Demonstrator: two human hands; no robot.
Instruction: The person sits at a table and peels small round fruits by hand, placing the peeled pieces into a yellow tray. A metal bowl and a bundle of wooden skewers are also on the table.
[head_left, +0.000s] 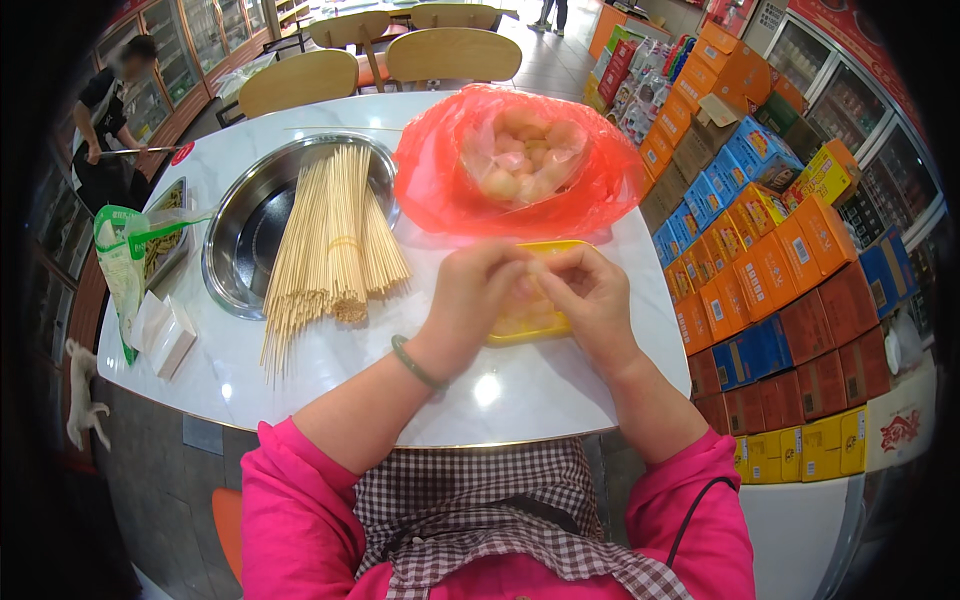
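Observation:
My left hand (474, 300), with a green bangle at its wrist, meets my right hand (596, 296) at the fingertips. Between them they pinch a small pale piece (534, 282), mostly hidden by the fingers. Below lies a yellow-rimmed tray (532, 337) with pale pieces in it, partly covered by my hands. Just beyond is a red plastic bag (435, 180), its mouth spread around a clear bag of pale round food pieces (525, 154). To the left, bundles of thin wooden skewers (330, 232) lean across the rim of a round steel basin (225, 277).
At the table's left are a green-and-white plastic package (116, 262), a metal tray of greenish-brown food (169, 232) and a white tissue box (166, 341). Stacked cartons (765, 277) line the right side. Chairs (454, 56) stand beyond the table. A person (109, 127) holds a pole at far left.

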